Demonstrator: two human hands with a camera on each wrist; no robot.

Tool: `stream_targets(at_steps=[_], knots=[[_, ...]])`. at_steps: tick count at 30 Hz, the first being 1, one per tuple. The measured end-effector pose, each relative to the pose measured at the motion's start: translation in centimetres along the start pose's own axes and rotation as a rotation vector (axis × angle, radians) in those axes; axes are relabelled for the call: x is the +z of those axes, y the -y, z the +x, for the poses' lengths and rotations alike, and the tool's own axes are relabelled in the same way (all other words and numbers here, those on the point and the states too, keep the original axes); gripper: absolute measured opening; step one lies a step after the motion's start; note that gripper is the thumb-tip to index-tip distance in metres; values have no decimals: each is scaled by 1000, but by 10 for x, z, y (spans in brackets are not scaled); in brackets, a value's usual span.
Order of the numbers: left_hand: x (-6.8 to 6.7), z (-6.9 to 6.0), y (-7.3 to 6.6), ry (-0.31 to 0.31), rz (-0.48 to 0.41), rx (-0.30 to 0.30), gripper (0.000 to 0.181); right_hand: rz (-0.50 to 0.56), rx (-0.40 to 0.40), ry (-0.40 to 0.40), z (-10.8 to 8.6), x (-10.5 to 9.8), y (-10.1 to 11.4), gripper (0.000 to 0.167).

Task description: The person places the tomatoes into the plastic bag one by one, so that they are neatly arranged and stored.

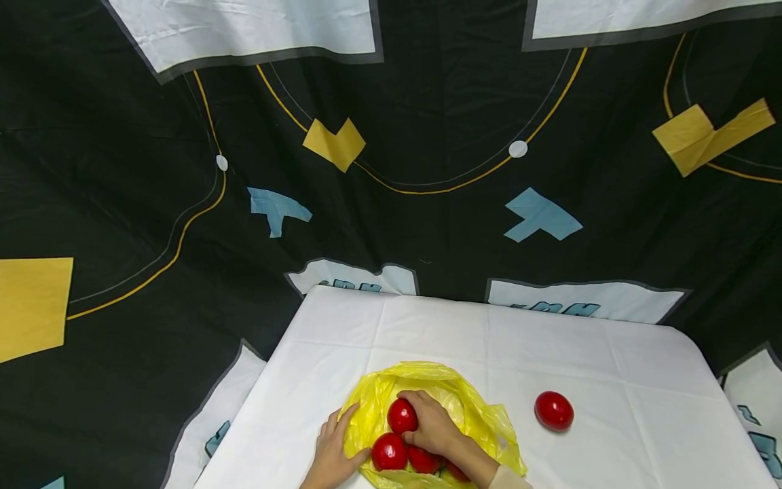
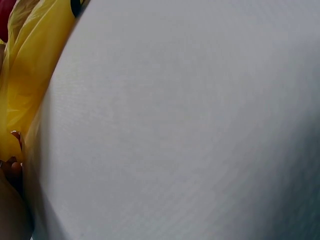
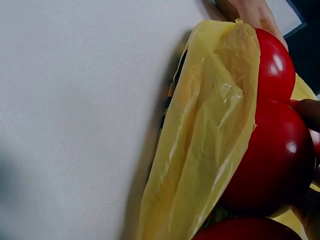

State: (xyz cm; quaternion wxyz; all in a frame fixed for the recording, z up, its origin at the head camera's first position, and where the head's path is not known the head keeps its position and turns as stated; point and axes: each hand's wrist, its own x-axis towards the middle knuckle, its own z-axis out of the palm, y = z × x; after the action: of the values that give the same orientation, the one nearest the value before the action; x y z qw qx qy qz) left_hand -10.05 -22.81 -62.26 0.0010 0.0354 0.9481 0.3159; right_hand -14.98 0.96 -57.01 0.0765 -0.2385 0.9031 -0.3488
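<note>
A yellow plastic bag [image 1: 489, 424] lies open on the white table, with several glossy red tomato-like fruits [image 1: 389, 451] in it. My right hand [image 1: 436, 428] reaches into the bag and holds one red fruit [image 1: 401, 415] between thumb and fingers. At the bag's left side my left hand [image 1: 332, 451] holds the rim, its thumb close to a red fruit. Seen in the right wrist view, the bag [image 3: 200, 135] partly covers the red fruits [image 3: 272, 155]. Only a strip of the bag [image 2: 35, 65] shows in the left wrist view.
One more red fruit [image 1: 554, 411] sits on the white tablecloth [image 1: 611, 367], to the right of the bag. Behind the table hangs a black cloth [image 1: 427, 238] with yellow, blue and white shapes.
</note>
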Motion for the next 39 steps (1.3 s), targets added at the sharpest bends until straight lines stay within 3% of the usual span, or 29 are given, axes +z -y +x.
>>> stream_targets(at_steps=[13, 39], knots=[[0, 0, -1, -14, 2, 12, 84, 7, 54, 30, 3, 2, 3, 68], [0, 0, -2, -2, 1, -2, 85, 20, 63, 72, 2, 0, 5, 67]])
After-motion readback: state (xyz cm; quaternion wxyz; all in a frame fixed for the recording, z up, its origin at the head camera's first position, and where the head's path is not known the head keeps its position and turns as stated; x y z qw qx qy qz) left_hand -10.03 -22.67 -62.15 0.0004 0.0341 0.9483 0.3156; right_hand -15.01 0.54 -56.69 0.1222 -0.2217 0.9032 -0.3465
